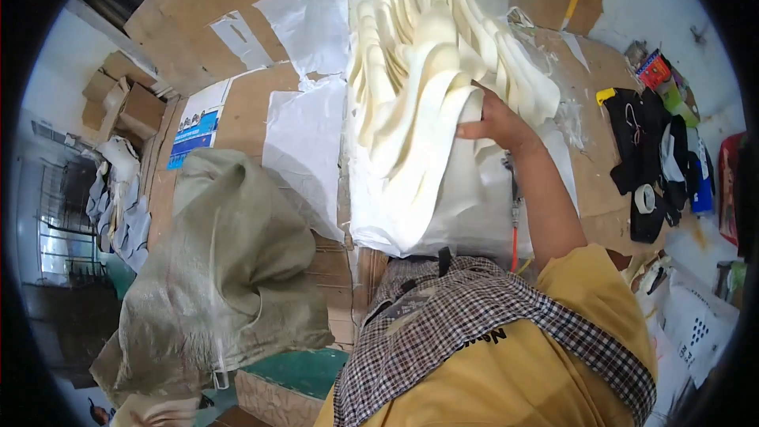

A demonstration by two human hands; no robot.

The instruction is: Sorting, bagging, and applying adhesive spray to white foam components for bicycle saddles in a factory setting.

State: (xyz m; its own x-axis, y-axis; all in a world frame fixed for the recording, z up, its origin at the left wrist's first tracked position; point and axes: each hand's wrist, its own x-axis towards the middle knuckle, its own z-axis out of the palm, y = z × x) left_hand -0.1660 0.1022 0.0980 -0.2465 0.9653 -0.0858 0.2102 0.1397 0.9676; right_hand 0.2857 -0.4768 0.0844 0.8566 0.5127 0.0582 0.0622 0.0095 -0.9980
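Your right hand [501, 123] holds the near right edge of the long, cream, foam-like looped strips [433, 71] heaped on white sheeting [482, 225], your left being out of view; they look light and floppy, so grasp several layers together.

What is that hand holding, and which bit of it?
The right hand seems to hold the cream-coloured strips by their right edge, near a fold. Its fingertips are partly hidden, so I can't tell how many it grips.
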